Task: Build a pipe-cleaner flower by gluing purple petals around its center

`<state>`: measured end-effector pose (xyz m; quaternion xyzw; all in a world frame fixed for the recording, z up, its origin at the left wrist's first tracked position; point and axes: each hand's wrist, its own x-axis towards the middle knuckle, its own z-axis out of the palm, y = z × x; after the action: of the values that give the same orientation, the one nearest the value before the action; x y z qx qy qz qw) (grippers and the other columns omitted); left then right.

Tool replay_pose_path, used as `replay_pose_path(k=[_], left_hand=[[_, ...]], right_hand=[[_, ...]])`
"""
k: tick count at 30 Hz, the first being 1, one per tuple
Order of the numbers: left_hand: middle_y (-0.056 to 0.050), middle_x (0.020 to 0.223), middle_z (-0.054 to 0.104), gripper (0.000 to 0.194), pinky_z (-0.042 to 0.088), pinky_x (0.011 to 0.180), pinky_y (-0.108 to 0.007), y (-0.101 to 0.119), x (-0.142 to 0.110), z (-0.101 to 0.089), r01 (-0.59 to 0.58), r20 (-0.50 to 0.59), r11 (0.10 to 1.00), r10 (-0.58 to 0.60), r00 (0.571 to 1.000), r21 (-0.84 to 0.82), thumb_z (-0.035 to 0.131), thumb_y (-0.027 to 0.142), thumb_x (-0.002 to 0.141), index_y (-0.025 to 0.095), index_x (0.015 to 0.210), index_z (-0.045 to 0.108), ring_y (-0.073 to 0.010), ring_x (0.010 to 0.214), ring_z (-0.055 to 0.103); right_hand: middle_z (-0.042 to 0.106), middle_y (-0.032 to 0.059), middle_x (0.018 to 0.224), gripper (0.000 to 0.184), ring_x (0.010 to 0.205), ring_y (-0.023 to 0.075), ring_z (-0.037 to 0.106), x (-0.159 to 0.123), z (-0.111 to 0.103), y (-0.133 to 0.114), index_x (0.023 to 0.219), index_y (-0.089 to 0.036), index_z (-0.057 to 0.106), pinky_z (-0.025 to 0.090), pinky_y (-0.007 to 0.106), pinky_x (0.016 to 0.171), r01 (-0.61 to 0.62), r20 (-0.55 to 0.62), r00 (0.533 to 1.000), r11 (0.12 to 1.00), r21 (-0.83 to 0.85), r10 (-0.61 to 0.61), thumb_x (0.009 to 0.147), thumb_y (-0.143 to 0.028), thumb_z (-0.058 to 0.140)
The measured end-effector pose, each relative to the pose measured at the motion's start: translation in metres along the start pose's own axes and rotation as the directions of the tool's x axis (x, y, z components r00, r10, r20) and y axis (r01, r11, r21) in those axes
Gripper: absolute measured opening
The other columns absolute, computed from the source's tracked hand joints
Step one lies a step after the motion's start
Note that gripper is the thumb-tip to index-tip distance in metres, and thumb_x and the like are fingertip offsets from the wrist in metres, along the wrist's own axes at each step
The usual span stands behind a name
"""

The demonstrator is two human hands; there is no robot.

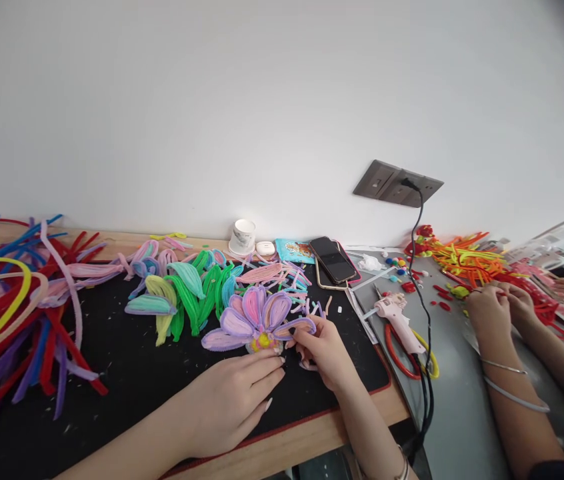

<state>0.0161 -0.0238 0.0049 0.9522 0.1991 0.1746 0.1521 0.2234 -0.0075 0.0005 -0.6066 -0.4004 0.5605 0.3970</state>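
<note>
Flower: we have a purple-and-pink pipe-cleaner flower (257,319) lying flat on the black mat (127,373), near the middle, its yellow centre at the near edge and its petals fanning far and left.
Left hand: our left hand (235,400) lies palm down on the mat, fingers loosely spread and holding nothing, the fingertips touching the flower's near edge.
Right hand: our right hand (323,350) sits just right of the flower, fingers pinched narrow on the rightmost petal's tip.
Key relation: the flower lies left and slightly far of the right hand, far of the left; the held petal's long axis runs left to right, and the right hand is the one gripping it.
Materials: fuzzy, bendable wire stems; looped, leaf-shaped petals; the mat is matte and flecked with fluff.
Around: green and pastel petals (187,290) lie far of the flower, loose stems (12,313) far left, phones (335,261) and a glue gun (397,317) to the right.
Co-worker: another person's hands (499,310) work among red and orange stems at far right.
</note>
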Motion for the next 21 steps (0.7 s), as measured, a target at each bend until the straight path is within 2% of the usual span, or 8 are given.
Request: replay_pose_path(k=[7, 10, 12, 16, 21], left_hand=[[-0.013, 0.136, 0.054, 0.043, 0.045, 0.104, -0.039, 0.0003, 0.0004, 0.0004, 0.057, 0.057, 0.998, -0.056, 0.997, -0.013, 0.045, 0.013, 0.087, 0.011, 0.129, 0.051, -0.0256, 0.126, 0.048], [-0.014, 0.136, 0.052, 0.044, 0.047, 0.101, -0.039, 0.0016, 0.0013, -0.0013, 0.096, 0.067, 0.995, -0.094, 0.993, -0.022, 0.046, 0.012, 0.085, 0.011, 0.129, 0.051, -0.0254, 0.124, 0.051], [-0.015, 0.137, 0.052, 0.044, 0.049, 0.099, -0.039, 0.0021, 0.0024, -0.0025, 0.117, 0.072, 0.993, -0.115, 0.991, -0.023, 0.046, 0.013, 0.085, 0.012, 0.129, 0.051, -0.0259, 0.121, 0.053], [-0.017, 0.138, 0.05, 0.044, 0.05, 0.096, -0.04, 0.0022, 0.004, -0.0019, 0.142, 0.074, 0.99, -0.141, 0.987, -0.01, 0.045, 0.014, 0.085, 0.011, 0.129, 0.051, -0.0273, 0.118, 0.056], [-0.016, 0.133, 0.055, 0.043, 0.049, 0.099, -0.041, 0.0033, 0.0028, 0.0043, 0.112, 0.025, 0.994, -0.113, 0.993, 0.014, 0.045, 0.012, 0.085, 0.01, 0.127, 0.053, -0.0277, 0.123, 0.051]], right_hand=[[0.051, -0.0068, 0.044, 0.011, 0.032, 0.0046, 0.036, 0.0016, 0.0016, -0.0001, 0.064, -0.017, 0.053, 0.025, 0.016, 0.032, 0.055, -0.054, 0.997, 0.992, -0.117, -0.061, 0.07, -0.026, 0.055], [0.055, -0.0052, 0.047, 0.01, 0.033, 0.0054, 0.035, 0.0017, 0.0017, -0.0008, 0.065, -0.017, 0.052, 0.024, 0.017, 0.032, 0.058, -0.081, 0.994, 0.982, -0.182, -0.074, 0.07, -0.027, 0.054], [0.058, -0.0032, 0.051, 0.009, 0.037, 0.0068, 0.04, 0.0027, 0.0012, -0.0006, 0.065, -0.017, 0.053, 0.028, 0.018, 0.034, 0.089, -0.092, 0.989, 0.962, -0.258, -0.116, 0.069, -0.025, 0.052], [0.06, -0.0008, 0.053, 0.01, 0.048, 0.0117, 0.053, 0.0057, -0.0004, 0.0008, 0.061, -0.017, 0.053, 0.038, 0.02, 0.046, 0.158, -0.102, 0.967, 0.869, -0.468, -0.231, 0.07, -0.022, 0.05], [0.058, 0.0, 0.052, 0.014, 0.05, 0.0141, 0.055, 0.0043, -0.0016, -0.0038, 0.062, -0.017, 0.053, 0.038, 0.023, 0.05, 0.136, -0.11, 0.95, 0.703, -0.698, -0.293, 0.074, -0.024, 0.05]])
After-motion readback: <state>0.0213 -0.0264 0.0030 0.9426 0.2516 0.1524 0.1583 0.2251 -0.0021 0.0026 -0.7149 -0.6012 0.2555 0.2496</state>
